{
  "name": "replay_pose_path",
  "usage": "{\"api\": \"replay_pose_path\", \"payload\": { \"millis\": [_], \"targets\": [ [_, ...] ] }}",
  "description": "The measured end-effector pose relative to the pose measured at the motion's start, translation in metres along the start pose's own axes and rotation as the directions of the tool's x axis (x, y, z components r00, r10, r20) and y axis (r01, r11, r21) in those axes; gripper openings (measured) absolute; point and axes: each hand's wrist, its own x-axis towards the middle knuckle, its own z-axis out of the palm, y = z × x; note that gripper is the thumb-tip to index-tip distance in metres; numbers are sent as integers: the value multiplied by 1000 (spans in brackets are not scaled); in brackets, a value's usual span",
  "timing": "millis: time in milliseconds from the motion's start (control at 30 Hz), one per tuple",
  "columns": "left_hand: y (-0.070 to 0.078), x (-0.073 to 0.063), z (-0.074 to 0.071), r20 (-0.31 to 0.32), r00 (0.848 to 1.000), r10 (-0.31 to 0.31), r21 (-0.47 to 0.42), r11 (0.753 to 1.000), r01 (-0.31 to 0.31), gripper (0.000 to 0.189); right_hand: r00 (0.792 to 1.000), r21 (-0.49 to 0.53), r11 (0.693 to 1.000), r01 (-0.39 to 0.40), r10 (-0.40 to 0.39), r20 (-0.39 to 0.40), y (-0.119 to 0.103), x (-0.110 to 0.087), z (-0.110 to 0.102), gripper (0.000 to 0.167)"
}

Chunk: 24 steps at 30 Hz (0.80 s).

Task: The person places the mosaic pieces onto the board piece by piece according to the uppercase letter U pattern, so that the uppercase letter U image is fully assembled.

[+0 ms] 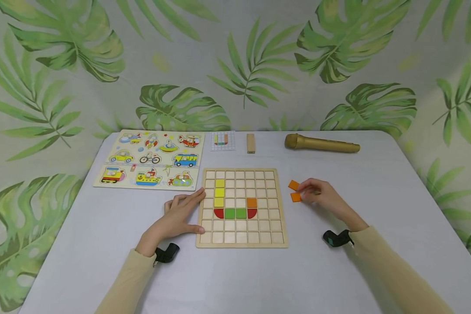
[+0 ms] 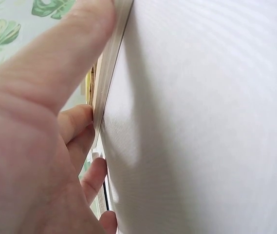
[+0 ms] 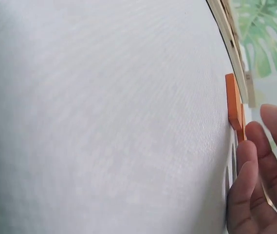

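Observation:
A square wooden grid board (image 1: 241, 245) lies on the table, bearing a U of coloured tiles: several yellow squares (image 1: 219, 192), two red rounded pieces (image 1: 219, 213), two green squares (image 1: 235, 213) and one orange square (image 1: 251, 203). Along the board's left edge rests my left hand (image 1: 175, 220), thumb and fingertips spread and touching the frame. Two loose orange square tiles (image 1: 295, 197) lie right of the board. My right hand (image 1: 322, 197) is beside them, fingertips close to the tiles. In the right wrist view, an orange tile (image 3: 233, 101) stands clear of the thumb, with the fingers near its end.
A vehicle peg puzzle (image 1: 149, 160) lies at the back left. Beside it are a small pattern card (image 1: 222, 141) with a coloured U, a wooden block (image 1: 250, 143) and a gold microphone (image 1: 322, 143). A leaf-print cloth (image 1: 267, 65) hangs behind the table.

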Motion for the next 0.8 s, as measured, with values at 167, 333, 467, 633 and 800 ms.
{"api": "replay_pose_path", "payload": {
  "millis": [167, 333, 467, 633, 800],
  "targets": [
    [0, -1, 0, -10, 1000, 8, -3, 1000, -8, 99, 999, -124, 991, 50, -50, -4, -1, 4, 7, 19],
    [0, -1, 0, -11, 1000, 7, -4, 1000, -7, 99, 993, -204, 973, 108, -114, -17, -3, 6, 11, 20],
    [-1, 0, 0, -3, 1000, -4, 6, 1000, 4, 100, 989, -231, 963, 138, -148, -25, -4, 6, 14, 21],
    [-1, 0, 0, 11, 1000, -22, 7, 1000, 21, 101, 990, -225, 966, 128, -136, -21, -4, 6, 14, 20],
    [0, 1, 0, 11, 1000, -22, 0, 1000, 22, 100, 998, -77, 996, 54, -53, 15, -10, 7, 11, 14]
  ]
}}
